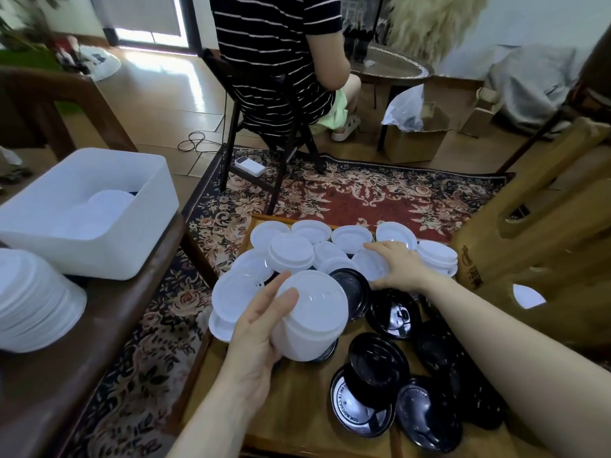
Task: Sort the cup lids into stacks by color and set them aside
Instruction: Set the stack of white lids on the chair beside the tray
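Lids covered most of the low wooden table (297,408); loose white lids (350,238) lay scattered over its far half, and black lids (378,365) lay spread over the near right part, some overlapping. The person's left hand (261,328) gripped a stack of white lids (309,320) from its left side, thumb curled over the top rim and fingers wrapped beneath, holding it tilted just above the table's near-left area. The right hand (396,264) reached farther out, fingers spread and bent over a single white lid (370,264) among the loose ones, touching it; whether it had actually pinched that lid could not be told. The two hands were apart, the right one beyond and to the right of the left. At the left, on a dark wooden bench (109,312), stood a white plastic bin (99,206) holding more white lids, and beside it, at the frame's edge, a tall white stack (33,302) lay on its side. Beyond the table, on a patterned rug (363,193), another person in a striped shirt (274,44) sat on a dark chair (231,104).
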A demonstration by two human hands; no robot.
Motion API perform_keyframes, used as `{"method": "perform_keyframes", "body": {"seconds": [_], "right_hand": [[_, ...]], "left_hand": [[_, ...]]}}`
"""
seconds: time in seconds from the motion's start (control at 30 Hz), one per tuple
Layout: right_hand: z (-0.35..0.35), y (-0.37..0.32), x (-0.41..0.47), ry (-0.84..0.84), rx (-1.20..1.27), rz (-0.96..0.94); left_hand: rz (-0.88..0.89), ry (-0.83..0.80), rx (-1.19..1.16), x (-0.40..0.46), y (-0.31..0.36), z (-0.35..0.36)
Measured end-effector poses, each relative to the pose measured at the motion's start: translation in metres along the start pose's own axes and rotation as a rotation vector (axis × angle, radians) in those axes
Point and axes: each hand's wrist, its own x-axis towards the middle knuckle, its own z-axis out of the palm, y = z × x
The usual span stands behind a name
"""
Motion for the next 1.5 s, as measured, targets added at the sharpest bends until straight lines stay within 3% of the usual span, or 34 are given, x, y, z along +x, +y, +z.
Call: {"method": "perform_keyframes", "body": {"seconds": [0.13, 0.27, 0.37, 0.43, 0.5, 0.73, 0.83, 0.97, 1.3, 1.5], "right_hand": [[0.000, 0.001, -0.005, 0.064, -0.029, 0.009], [-0.013, 0.000, -0.028, 0.243, 0.037, 0.050], [-0.027, -0.016, -0.064, 0.326, 0.405, 0.030], [-0.035, -0.037, -0.096, 0.229, 0.725, -0.074], [-0.040, -0.059, -0.127, 0.100, 0.844, -0.211], [-0.028, -0.081, -0.173, -0.150, 0.676, -0.462], [-0.020, -0.088, -0.178, -0.121, 0.737, -0.442], [-0.012, -0.100, -0.177, 0.064, 0.749, -0.391], [-0.009, -0.095, -0.174, -0.025, 0.726, -0.450], [0.005, -0.096, -0.171, 0.047, 0.666, -0.450]], "left_hand": [[-0.011, -0.012, 0.036, 0.002, -0.002, -0.002], [-0.028, -0.024, 0.057, 0.002, -0.004, -0.004], [-0.054, -0.060, 0.092, -0.002, -0.004, 0.001], [-0.069, -0.067, 0.097, -0.008, -0.004, 0.005], [-0.077, -0.076, 0.107, -0.012, -0.003, 0.009], [-0.060, -0.142, 0.190, -0.020, -0.002, 0.012], [-0.067, -0.171, 0.223, -0.020, -0.005, 0.012], [-0.058, -0.190, 0.175, -0.021, -0.007, 0.014], [-0.072, -0.198, 0.225, -0.023, -0.009, 0.012], [-0.041, -0.235, 0.245, -0.021, -0.012, 0.010]]}}
